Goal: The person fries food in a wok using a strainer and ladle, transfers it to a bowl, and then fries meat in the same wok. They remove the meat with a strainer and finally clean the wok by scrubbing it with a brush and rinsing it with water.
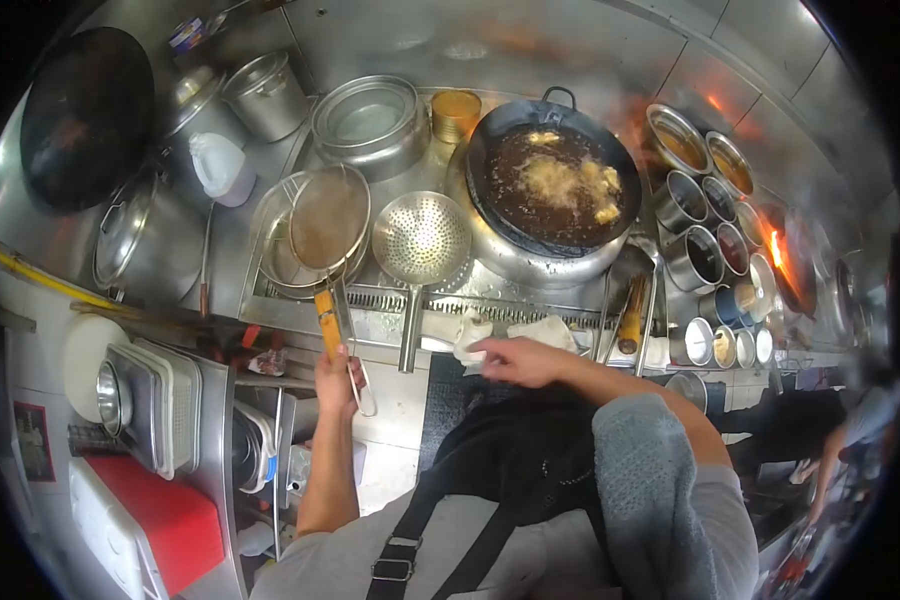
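My left hand (pixel 338 385) is closed round the wooden handle of a fine-mesh strainer (pixel 330 218). The strainer's round mesh is over a metal pot at the counter's left. Beside it lies a perforated metal skimmer (pixel 422 238), its handle pointing toward me. My right hand (pixel 522 361) is at the front edge of the stove, fingers curled against a white cloth (pixel 472 334). Beyond it, a black wok (pixel 487 185) of dark, bubbling oil stands on the burner, with pale golden pieces of food (pixel 560 183) frying in it.
Metal containers of sauces (pixel 694 258) line the right side, near an open flame (pixel 778 255). A wooden-handled ladle (pixel 631 320) rests right of the wok. Lidded pots (pixel 152 240) and a plastic jug (pixel 222 168) stand at left. Another person (pixel 820 430) works at far right.
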Action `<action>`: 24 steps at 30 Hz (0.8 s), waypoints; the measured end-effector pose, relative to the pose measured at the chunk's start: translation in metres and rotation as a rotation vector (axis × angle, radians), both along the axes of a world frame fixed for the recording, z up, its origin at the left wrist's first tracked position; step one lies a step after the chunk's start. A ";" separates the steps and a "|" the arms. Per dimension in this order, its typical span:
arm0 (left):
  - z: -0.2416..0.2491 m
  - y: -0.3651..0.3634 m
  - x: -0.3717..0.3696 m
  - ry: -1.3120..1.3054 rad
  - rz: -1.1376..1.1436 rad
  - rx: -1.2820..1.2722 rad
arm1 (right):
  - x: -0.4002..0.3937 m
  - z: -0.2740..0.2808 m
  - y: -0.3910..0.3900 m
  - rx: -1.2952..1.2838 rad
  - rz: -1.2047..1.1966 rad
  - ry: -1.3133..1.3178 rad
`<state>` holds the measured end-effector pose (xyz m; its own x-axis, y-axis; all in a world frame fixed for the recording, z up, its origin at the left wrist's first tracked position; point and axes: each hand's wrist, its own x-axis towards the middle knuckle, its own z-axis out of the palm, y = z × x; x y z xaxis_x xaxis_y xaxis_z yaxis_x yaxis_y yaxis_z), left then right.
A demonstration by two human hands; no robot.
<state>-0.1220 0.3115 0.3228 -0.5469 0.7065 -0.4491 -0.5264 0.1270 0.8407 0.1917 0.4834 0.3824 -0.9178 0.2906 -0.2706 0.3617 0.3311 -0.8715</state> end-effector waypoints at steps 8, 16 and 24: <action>0.044 0.101 0.112 0.275 -0.076 0.365 | -0.064 0.032 -0.010 -0.764 -0.500 0.082; 0.079 0.189 0.063 0.407 -0.448 0.198 | 0.095 0.083 0.026 -0.586 -0.792 0.284; 0.086 0.304 0.089 1.202 -0.602 -0.202 | 0.180 0.020 0.082 0.781 -1.108 -0.319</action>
